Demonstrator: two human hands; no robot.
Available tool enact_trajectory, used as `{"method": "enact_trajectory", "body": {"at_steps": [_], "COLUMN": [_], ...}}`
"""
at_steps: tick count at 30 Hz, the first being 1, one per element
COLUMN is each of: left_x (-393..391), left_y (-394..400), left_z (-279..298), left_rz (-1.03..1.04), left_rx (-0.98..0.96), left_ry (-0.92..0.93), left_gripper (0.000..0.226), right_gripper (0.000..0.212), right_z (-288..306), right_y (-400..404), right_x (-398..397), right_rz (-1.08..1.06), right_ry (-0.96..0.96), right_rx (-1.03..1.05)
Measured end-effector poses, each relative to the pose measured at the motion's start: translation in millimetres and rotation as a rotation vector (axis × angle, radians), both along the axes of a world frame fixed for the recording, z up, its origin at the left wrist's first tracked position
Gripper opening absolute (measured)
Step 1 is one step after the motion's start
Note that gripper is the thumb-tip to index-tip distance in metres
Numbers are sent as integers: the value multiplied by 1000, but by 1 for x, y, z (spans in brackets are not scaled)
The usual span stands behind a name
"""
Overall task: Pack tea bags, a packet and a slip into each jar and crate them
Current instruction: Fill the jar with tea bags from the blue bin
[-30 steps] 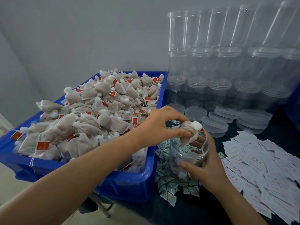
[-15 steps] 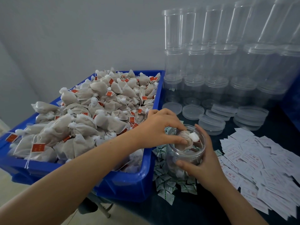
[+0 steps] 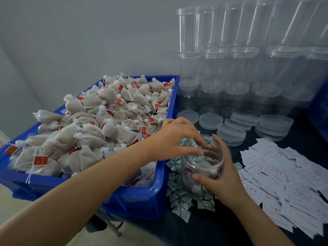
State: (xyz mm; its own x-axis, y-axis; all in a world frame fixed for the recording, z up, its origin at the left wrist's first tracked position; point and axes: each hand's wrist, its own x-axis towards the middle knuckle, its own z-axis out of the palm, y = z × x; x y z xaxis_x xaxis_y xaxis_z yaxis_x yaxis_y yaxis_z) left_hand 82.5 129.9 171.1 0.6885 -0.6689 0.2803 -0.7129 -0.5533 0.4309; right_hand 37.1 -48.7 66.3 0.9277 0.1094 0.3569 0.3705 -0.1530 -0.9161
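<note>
Head view: right hand [image 3: 222, 176] gripping jar [image 3: 204, 164]; left hand [image 3: 174, 139] over mouth, fingers spread, holding nothing visible. Could tip onto packets [image 3: 181, 201] if pressed off-centre.

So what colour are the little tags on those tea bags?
Red-orange tags on pale tea bags, clearest in the head view.

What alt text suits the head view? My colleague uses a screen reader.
A right hand holds a clear jar of tea bags while the left hand hovers at its mouth, beside a blue crate heaped with tea bags, stacked empty jars, lids, packets and paper slips.
</note>
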Motion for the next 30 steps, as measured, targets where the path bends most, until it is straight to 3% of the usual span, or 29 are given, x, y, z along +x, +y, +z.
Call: {"method": "enact_trajectory", "body": {"at_steps": [10,17,22,30], "left_x": [3,17,30,45], "left_y": [4,33,60,75], "left_z": [3,14,8,-6], "left_rz": [43,338,547,670], "left_rx": [-93,-188,133,606], "left_ry": [-82,-286,-507,-283], "left_gripper": [16,17,20,53], "right_gripper": [99,99,97,98], "right_z": [0,0,1,1], "right_y": [0,0,0,0], "right_x": [0,0,-1,-2], "right_rz": [-10,-7,3,0], "right_ry": [6,10,16,22], "right_rx": [-9,-12,2,2]}}
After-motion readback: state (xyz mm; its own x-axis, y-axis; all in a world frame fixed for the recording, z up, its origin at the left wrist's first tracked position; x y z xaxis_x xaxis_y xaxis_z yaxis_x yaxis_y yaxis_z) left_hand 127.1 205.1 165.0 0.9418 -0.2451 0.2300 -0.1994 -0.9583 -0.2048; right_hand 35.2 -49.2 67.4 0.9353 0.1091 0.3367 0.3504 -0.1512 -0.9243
